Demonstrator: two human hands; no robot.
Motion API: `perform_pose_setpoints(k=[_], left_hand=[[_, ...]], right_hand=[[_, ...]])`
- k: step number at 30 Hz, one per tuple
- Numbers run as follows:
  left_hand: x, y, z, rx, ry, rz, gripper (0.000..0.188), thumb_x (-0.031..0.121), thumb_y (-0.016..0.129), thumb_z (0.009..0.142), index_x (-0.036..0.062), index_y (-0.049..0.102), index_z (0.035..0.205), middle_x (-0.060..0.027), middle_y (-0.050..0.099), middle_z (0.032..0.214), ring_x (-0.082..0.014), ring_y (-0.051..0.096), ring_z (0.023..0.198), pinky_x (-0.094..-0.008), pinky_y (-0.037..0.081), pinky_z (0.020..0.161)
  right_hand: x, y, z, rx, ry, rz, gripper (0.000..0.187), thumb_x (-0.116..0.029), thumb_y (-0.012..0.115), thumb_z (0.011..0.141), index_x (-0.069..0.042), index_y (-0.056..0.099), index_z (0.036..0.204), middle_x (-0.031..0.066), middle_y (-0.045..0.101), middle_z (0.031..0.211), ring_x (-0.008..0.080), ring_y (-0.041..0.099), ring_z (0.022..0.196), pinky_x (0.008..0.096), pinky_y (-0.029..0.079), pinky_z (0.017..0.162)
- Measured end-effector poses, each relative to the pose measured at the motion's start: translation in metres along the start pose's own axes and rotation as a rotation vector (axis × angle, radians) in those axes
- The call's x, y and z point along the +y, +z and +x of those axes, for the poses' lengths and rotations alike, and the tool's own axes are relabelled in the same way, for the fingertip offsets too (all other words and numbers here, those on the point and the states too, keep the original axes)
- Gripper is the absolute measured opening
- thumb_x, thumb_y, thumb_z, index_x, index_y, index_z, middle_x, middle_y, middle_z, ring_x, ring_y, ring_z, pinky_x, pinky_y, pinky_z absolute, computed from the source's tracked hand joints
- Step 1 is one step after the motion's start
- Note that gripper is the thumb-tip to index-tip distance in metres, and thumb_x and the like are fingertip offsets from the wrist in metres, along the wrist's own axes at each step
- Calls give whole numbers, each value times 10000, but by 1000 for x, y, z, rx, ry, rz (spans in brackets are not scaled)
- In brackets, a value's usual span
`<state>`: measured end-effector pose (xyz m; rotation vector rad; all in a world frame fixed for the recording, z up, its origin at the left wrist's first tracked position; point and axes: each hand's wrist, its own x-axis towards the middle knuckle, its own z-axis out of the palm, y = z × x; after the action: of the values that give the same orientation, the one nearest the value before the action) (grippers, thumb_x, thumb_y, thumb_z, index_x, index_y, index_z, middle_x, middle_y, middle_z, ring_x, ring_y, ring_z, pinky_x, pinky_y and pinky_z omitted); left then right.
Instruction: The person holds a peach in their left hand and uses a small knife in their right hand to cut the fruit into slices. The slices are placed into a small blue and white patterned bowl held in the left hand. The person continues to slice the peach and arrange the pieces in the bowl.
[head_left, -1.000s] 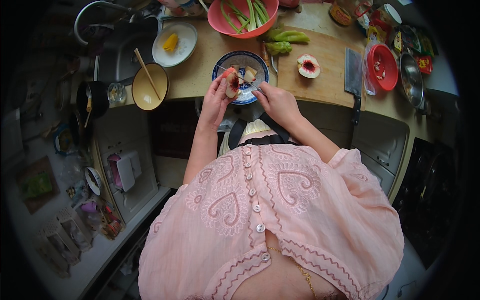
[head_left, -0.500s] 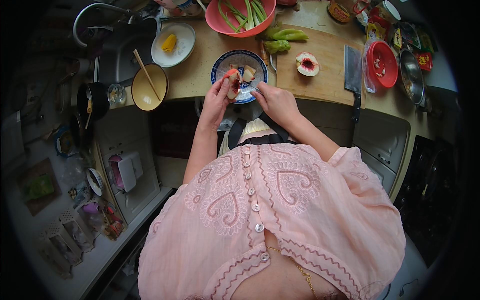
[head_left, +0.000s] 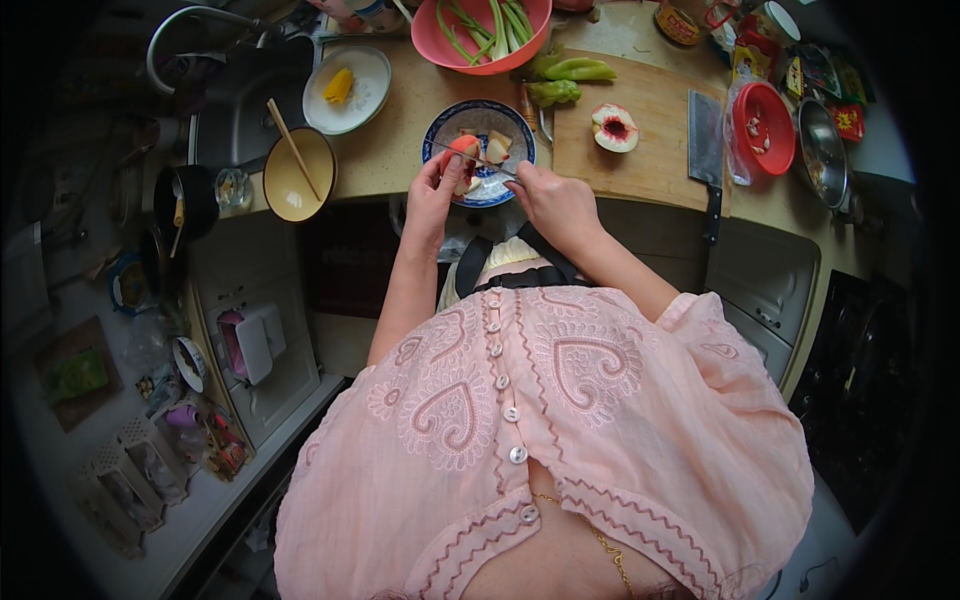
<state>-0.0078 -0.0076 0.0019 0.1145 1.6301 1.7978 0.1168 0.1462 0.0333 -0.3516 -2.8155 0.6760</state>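
My left hand [head_left: 430, 198] is closed round a piece of peach [head_left: 464, 149] with red skin and a dark red hollow at its core. In my right hand [head_left: 557, 207] is a small thin-bladed knife [head_left: 511, 173], its blade lying across the peach piece. Both hands are over the near side of a blue-rimmed plate [head_left: 513, 112]. Cut peach chunks [head_left: 497, 148] lie on that plate. A peach half [head_left: 615, 128] rests cut side up on the wooden cutting board [head_left: 640, 172] to the right.
A cleaver [head_left: 706, 140] lies on the board's right side, its handle past the counter edge. Green peppers [head_left: 580, 69] sit at the board's far left. Around stand a pink bowl [head_left: 430, 38] of green stalks, a yellow bowl [head_left: 290, 185] with chopsticks, and a red basket [head_left: 776, 163].
The knife blade has swung up and left, now lying across the top of the peach piece. My left hand has turned the piece slightly, so less of its hollow shows.
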Motion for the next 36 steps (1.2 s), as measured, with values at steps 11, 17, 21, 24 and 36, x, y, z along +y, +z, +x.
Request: perform_pose_setpoints(k=[11, 17, 21, 24, 36], left_hand=[[3, 4, -1, 49, 8, 56, 450, 388, 646, 877, 52, 602, 1172, -8, 651, 972, -65, 588, 835, -200, 449, 668], [-3, 4, 1, 79, 26, 77, 445, 390, 649, 875, 45, 609, 1154, -10, 650, 944, -63, 586, 794, -202, 453, 629], [2, 5, 1, 70, 41, 150, 448, 387, 655, 871, 35, 608, 1145, -19, 652, 933, -62, 585, 785, -207, 455, 619], [0, 15, -3, 112, 3, 140, 451, 388, 661, 867, 35, 607, 1142, -25, 652, 929, -63, 586, 782, -205, 456, 615], [-5, 7, 3, 134, 27, 67, 458, 378, 682, 852, 14, 616, 1123, -35, 656, 933, -62, 590, 774, -202, 452, 587]], right_hand=[[3, 6, -1, -62, 38, -25, 246, -337, 556, 899, -96, 519, 928, 98, 620, 667, 304, 624, 573, 405, 490, 482], [-2, 7, 7, -76, 69, -10, 252, -333, 558, 898, -84, 519, 911, 109, 624, 659, 314, 627, 583, 415, 491, 488], [-4, 5, 3, -103, 96, -9, 258, -334, 547, 904, -77, 516, 905, 115, 628, 656, 324, 628, 583, 418, 492, 490], [-4, 6, 7, -93, 102, 21, 261, -333, 541, 908, -73, 515, 905, 121, 633, 659, 332, 630, 584, 422, 493, 493], [-3, 9, 9, -121, 112, 11, 262, -329, 542, 907, -69, 517, 904, 129, 636, 657, 336, 632, 590, 434, 497, 509]])
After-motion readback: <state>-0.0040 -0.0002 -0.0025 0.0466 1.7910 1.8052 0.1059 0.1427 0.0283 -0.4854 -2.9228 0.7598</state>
